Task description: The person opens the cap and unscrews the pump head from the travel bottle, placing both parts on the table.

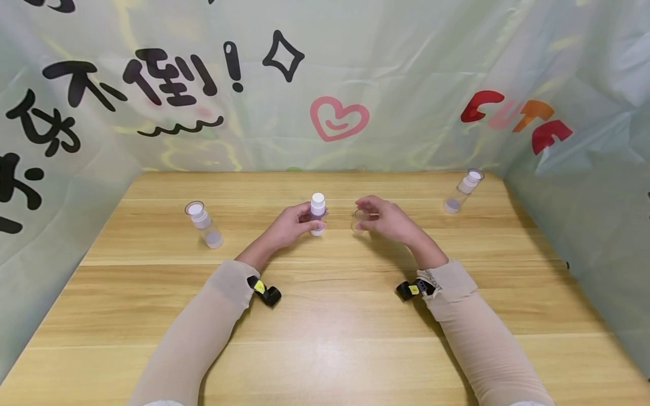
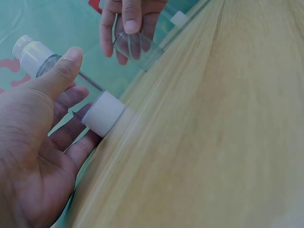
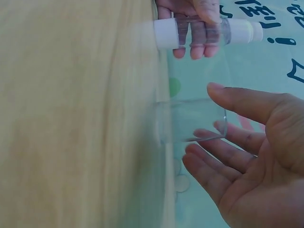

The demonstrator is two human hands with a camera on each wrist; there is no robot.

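My left hand (image 1: pixel 290 228) holds a small clear pump bottle (image 1: pixel 317 206) with a white top and white base. In the left wrist view, the thumb lies across the bottle's shoulder and the fingers are behind it. The base of the bottle is at the tabletop. To its right, my right hand (image 1: pixel 390 220) has its thumb and fingers around a clear, hollow cap (image 3: pixel 192 119). The thumb tip meets the cap's upper rim in the right wrist view, and the fingertips overlap its lower side. The cap's far end is at the wooden surface.
A similar bottle with a clear cap over its white top (image 1: pixel 204 224) stands left on the wooden table (image 1: pixel 325 316). Another capped bottle (image 1: pixel 463 192) stands at the back right. A printed cloth (image 1: pixel 406 67) hangs behind the table and along both sides.
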